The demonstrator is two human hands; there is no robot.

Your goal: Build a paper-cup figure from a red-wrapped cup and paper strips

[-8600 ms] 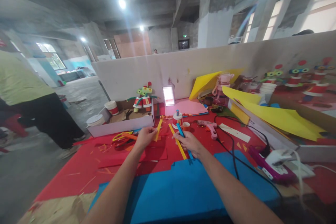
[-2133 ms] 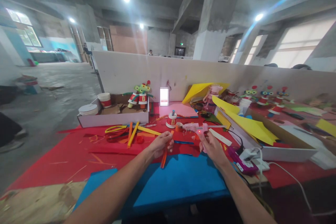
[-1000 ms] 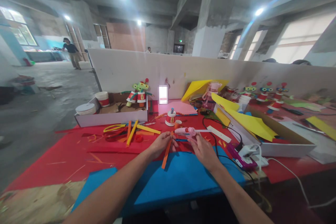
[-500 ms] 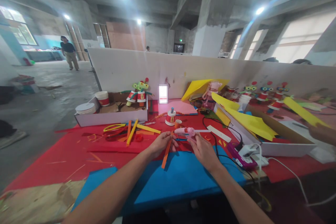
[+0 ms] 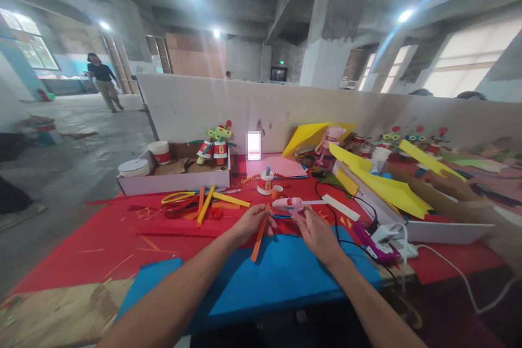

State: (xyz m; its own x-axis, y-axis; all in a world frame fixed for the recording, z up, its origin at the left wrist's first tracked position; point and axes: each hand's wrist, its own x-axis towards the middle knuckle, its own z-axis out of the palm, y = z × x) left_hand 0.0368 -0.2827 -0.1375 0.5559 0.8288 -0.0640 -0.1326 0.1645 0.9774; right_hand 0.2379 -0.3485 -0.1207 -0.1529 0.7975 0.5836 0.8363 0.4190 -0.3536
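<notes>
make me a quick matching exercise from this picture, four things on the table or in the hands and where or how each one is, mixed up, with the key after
Things
1. orange paper strip
2. pink glue gun
3. purple power strip
4. cup figure with reddish coiled arms

Places and states
A. held in the right hand
B. with a white plug on it
C. standing beside a small orange cup
D. held in the left hand

Right pairs: 1-D, 2-A, 3-B, 4-C

A glue gun (image 5: pixel 296 204) and concrete pillar (image 5: pixel 333 27) suggest a craft workshop.
</notes>
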